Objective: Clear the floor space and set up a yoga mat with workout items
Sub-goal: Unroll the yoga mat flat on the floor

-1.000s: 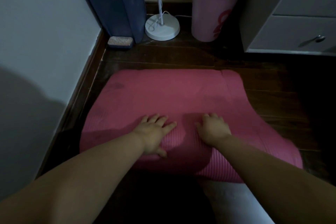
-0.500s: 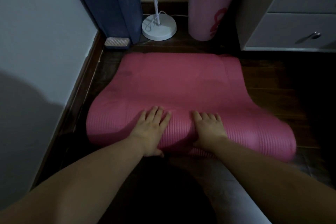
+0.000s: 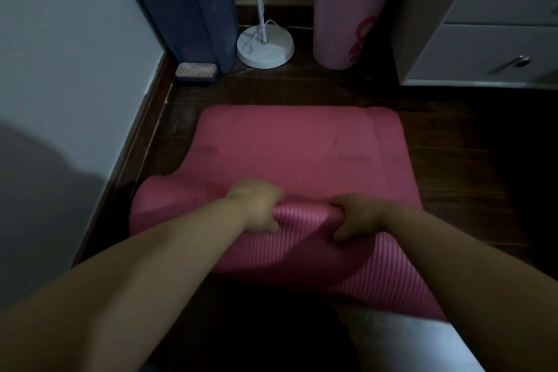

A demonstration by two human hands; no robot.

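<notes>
A pink ribbed yoga mat (image 3: 302, 148) lies partly unrolled on the dark wooden floor, its flat far end toward the back wall. The rolled near part bulges up in front of me. My left hand (image 3: 256, 205) grips the top of the roll left of centre, fingers curled over it. My right hand (image 3: 356, 217) grips the roll just to the right, thumb underneath. The mat's near edge drapes down toward my lap.
A pink bin (image 3: 353, 9) and a white lamp base (image 3: 265, 45) with its cord stand by the back wall. A dark blue container (image 3: 187, 9) and a small brush (image 3: 196, 72) sit in the left corner. A grey drawer cabinet (image 3: 495, 39) is at right.
Both hands went from lying flat on the roll to gripping it. The rolled part has been pulled back toward me and lifted, and the mat's far edge sits further from the bin.
</notes>
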